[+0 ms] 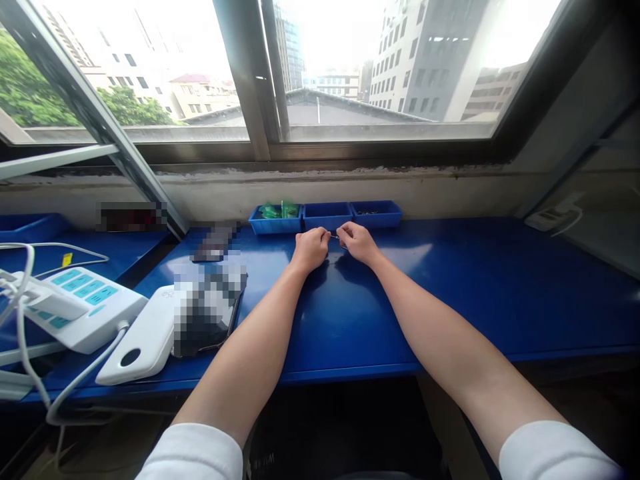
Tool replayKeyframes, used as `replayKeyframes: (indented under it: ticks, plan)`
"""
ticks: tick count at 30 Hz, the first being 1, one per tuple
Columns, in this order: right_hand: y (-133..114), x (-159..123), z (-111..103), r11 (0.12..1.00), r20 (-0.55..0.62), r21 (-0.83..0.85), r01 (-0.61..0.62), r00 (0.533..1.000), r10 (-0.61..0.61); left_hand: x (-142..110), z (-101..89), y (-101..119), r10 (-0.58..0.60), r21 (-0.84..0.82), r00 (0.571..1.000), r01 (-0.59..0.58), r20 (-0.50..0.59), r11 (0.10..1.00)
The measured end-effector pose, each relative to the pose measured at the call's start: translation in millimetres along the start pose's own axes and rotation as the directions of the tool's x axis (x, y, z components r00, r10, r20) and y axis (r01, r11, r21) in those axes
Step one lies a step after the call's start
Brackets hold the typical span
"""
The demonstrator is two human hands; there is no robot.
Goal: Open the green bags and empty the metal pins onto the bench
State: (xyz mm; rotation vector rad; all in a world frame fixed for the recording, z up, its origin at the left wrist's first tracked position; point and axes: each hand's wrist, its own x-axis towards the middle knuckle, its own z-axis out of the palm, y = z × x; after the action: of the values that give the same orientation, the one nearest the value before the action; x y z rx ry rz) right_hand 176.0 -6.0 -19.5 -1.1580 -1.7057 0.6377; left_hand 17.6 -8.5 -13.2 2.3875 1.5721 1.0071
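Both hands meet over the blue tabletop, just in front of a row of blue bins. My left hand (313, 247) is closed in a pinch, its fingertips pointing right. Facing it, my right hand (357, 241) is pinched too. A small thin metal-looking piece (335, 237) spans the short gap between the fingertips; its kind is too small to make out. Behind the hands stand the left bin (275, 225) with green plastic bags (280, 211), the middle bin (327, 215), and the right bin (383, 219) with small dark pieces (367, 212) inside.
On the left of the blue table (475, 300) lie a white power bank (143, 337), a white power strip (90, 303) with cables, and blurred-out dark items (210, 313). A metal frame post (145, 180) rises at the left. Windows run along the back wall (440, 192).
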Motion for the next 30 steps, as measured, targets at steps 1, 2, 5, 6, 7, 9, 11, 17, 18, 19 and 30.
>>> replayKeyframes:
  ticks: [1,2,5,6,7,9,11,17,18,19,30]
  plan:
    - [0,1,-1,0.998,-0.002,0.054,-0.013,1.0,0.013,0,-0.2,-1,-0.012,-0.011,1.0,0.012,-0.012,1.0]
    - [1,1,-2,0.994,-0.003,0.112,-0.022,1.0,0.022,1,-0.2,-1,-0.022,-0.023,1.0,0.022,-0.019,0.999]
    - [1,2,-5,0.965,-0.017,0.26,-0.045,0.999,0.051,1,0.6,-3,-0.038,-0.051,0.999,0.037,-0.019,0.998]
    - [1,2,-6,0.955,-0.02,0.29,-0.057,0.998,0.065,1,1.0,-4,-0.04,-0.054,0.999,0.039,-0.019,0.998]
    - [1,2,-7,0.948,-0.021,0.31,-0.068,0.997,0.078,1,1.5,-4,-0.04,-0.054,0.999,0.039,-0.02,0.998]
    - [0,2,-9,0.942,-0.018,0.324,-0.083,0.995,0.094,1,2.4,-4,-0.039,-0.047,0.999,0.038,-0.019,0.998]
    - [0,2,-9,0.945,-0.019,0.316,-0.081,0.996,0.092,0,2.9,-4,-0.039,-0.04,0.999,0.038,-0.01,0.998]
    - [1,5,-11,1.0,-0.272,0.021,0.004,0.962,0.002,0,4.3,-4,-0.066,-0.017,0.997,0.065,-0.052,0.998]
    - [1,5,-12,0.997,-0.321,-0.08,0.008,0.947,-0.033,0,4.7,-5,-0.083,-0.003,0.995,0.083,-0.056,0.997]
    - [1,6,-14,0.984,-0.352,-0.178,0.002,0.934,-0.066,0,5.2,-5,-0.098,0.014,0.994,0.099,-0.052,0.995]
    - [17,19,-35,0.772,-0.35,-0.583,-0.253,0.936,0.042,-3,8.7,-8,-0.076,0.088,0.992,0.067,0.103,0.994]
